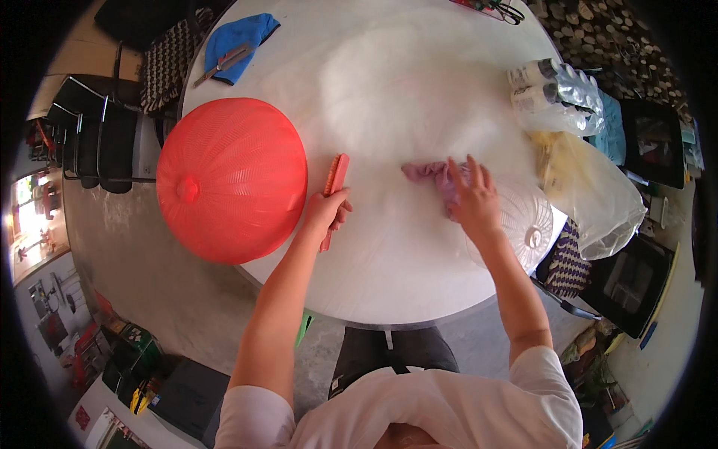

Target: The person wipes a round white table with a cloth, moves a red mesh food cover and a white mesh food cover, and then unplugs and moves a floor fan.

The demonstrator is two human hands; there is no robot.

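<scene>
My left hand [330,210] is closed around a red brush [337,173] with bristles along its left side, held over the white round table [381,269]. At its left sits a large red plastic mesh dome cover [241,174]. My right hand [477,196] is over a crumpled purple cloth [429,171], fingers spread at its right part; whether they touch or pinch it I cannot tell. Just right of that hand stands a clear plastic dome cover [519,216], partly behind my forearm.
A blue cloth [247,42] with a metal tool [224,64] on it lies at the far left. Plastic-wrapped bottles [552,95] and a clear plastic bag [594,196] are at the right edge. Black chairs [625,275] stand around the table.
</scene>
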